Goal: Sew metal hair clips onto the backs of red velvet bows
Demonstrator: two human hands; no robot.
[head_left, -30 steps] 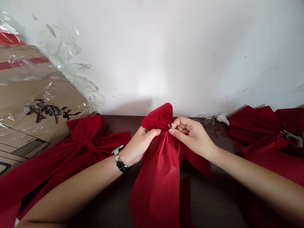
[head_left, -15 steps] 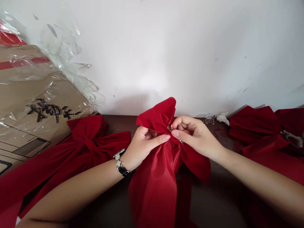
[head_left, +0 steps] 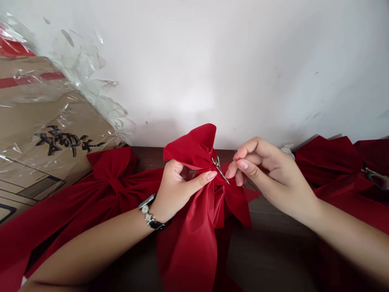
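My left hand [head_left: 185, 184] grips a red fabric bow [head_left: 194, 148] near its gathered middle, the thumb pressed along the folds. A metal hair clip [head_left: 221, 170] lies on the bow's centre, just beyond my left thumb. To the right of the bow and apart from it, my right hand [head_left: 261, 174] is closed in a pinch. A thin needle [head_left: 236, 154] shows at its thumb and forefinger; any thread is too fine to make out. The bow's long tails [head_left: 194, 243] hang down toward me.
Another red bow [head_left: 114, 182] lies on the dark table [head_left: 258, 251] at left, before a plastic-wrapped cardboard box [head_left: 60, 109]. More red fabric [head_left: 328, 166] lies at right with scissors [head_left: 377, 177] on it. Crumpled white paper [head_left: 287, 151] sits by the white wall [head_left: 212, 61].
My right hand has pulled away from the bow to the right, uncovering the hair clip. My left hand and the bow have shifted slightly left.
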